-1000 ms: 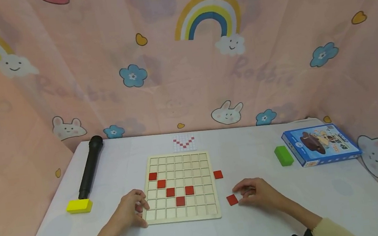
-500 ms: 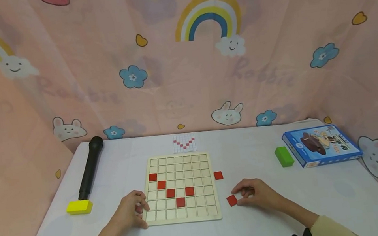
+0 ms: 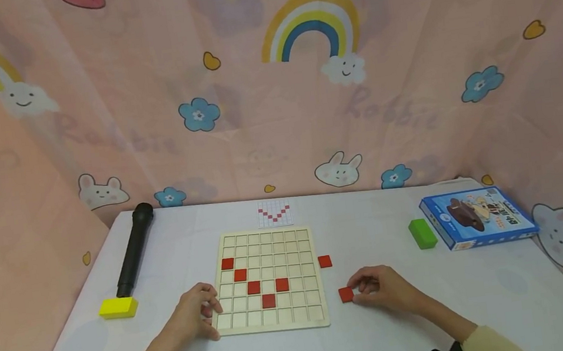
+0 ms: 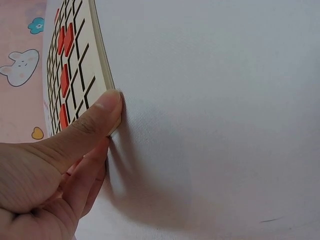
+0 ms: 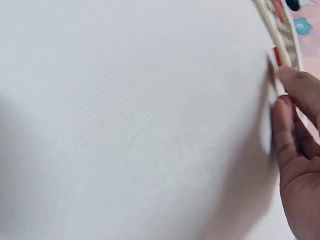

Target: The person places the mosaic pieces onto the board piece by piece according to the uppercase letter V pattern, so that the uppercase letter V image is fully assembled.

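Red square tile [image 3: 346, 294], pinched in the right hand [image 3: 382, 289], lies flat just right of the wooden grid board [image 3: 269, 281], edges roughly square to it. Left hand [image 3: 193, 317] grips the board's near-left corner. White table [image 3: 388, 339] beneath; pink cartoon curtain [image 3: 269, 82] behind the board.

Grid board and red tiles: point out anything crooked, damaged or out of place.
Nothing stands out. The grid board lies flat and square on the table, the left hand steadying its corner. Five red tiles sit squarely in cells. The right hand pinches one loose tile; another loose tile lies flat beside the board.
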Motion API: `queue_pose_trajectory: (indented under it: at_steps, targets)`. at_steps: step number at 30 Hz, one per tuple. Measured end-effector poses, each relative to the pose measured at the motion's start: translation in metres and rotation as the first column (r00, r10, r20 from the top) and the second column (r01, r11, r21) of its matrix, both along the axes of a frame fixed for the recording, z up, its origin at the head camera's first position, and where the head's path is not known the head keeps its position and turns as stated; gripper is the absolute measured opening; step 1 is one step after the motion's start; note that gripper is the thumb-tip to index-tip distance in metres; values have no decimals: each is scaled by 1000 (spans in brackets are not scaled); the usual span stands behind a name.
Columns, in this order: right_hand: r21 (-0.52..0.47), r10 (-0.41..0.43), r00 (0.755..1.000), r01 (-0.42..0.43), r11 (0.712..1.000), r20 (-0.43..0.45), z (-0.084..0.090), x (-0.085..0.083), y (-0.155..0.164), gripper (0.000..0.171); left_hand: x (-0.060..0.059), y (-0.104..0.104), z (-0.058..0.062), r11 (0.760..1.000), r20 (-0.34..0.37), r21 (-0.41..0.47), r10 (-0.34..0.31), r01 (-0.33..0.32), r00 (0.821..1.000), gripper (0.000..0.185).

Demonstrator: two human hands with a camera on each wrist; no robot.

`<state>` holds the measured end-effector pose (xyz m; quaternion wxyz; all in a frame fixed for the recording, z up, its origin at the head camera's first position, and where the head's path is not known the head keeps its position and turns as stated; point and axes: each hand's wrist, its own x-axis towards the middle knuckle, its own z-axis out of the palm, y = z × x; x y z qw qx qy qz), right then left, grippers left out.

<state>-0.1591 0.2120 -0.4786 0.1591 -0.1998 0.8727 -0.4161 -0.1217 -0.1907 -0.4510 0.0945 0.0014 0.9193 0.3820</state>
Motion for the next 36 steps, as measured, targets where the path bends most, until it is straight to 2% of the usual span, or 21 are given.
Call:
queue_pose_trajectory:
  at_steps: [3, 7, 10, 19, 23, 30, 36]
  targets:
    - [-29, -36, 999, 36, 999, 30, 2, -1, 0, 25, 0, 0, 0, 1000, 0, -2, 0, 0, 1000, 44]
    - [-79, -122, 988, 129, 988, 96, 4, 0, -2, 26, 0, 0, 0, 1000, 4, 3, -1, 1, 1000, 44]
    - [-101, -202, 970, 216, 971, 135, 6, 2, -4, 28, -1, 0, 0, 1000, 1, 7, -7, 7, 1000, 44]
    - [-76, -417, 899, 429, 900, 137, 6, 6, -18, 29, 1, -1, 2, 1000, -16, 0, -17, 17, 1000, 44]
    - [-87, -450, 882, 464, 882, 143, 6, 5, -22, 29, 0, -1, 1, 1000, -21, 1, -20, 20, 1000, 44]
    - [-112, -466, 874, 481, 869, 140, 7, 3, -31, 29, 1, -1, 3, 1000, -18, 16, -19, 19, 1000, 44]
    - [-124, -454, 884, 465, 876, 111, 6, 1, -39, 28, 1, -1, 1, 1000, -15, 20, -11, 12, 1000, 44]
